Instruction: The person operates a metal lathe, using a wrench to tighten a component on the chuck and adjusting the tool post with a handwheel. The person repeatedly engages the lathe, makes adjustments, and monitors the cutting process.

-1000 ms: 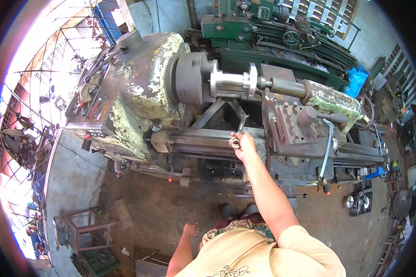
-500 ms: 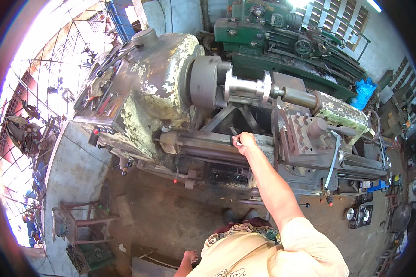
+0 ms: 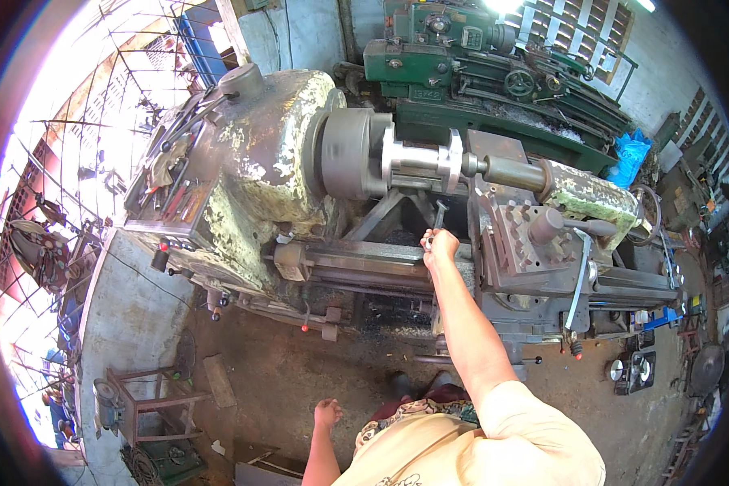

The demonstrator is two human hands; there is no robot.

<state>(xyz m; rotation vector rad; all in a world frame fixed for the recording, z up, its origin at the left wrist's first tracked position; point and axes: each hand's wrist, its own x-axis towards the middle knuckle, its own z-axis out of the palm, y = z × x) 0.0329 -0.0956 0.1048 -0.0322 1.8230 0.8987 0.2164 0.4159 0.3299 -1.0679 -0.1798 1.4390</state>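
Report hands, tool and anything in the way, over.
Right hand gripping wrench over lathe bed. Left hand low at left, looks empty. Flanged metal workpiece beyond wrench, square toolpost to the right; neither visibly blocking it.

Characters stand on the green lathe, dark print on the shirt.

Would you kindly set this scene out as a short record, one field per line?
Right hand: holds a wrench over the lathe bed
Left hand: lowered beside the body, nothing seen in it
Workpiece: shiny, flanged metal, between chuck and tailstock
Tool post: right of the right hand
Background: green machine, blue bag
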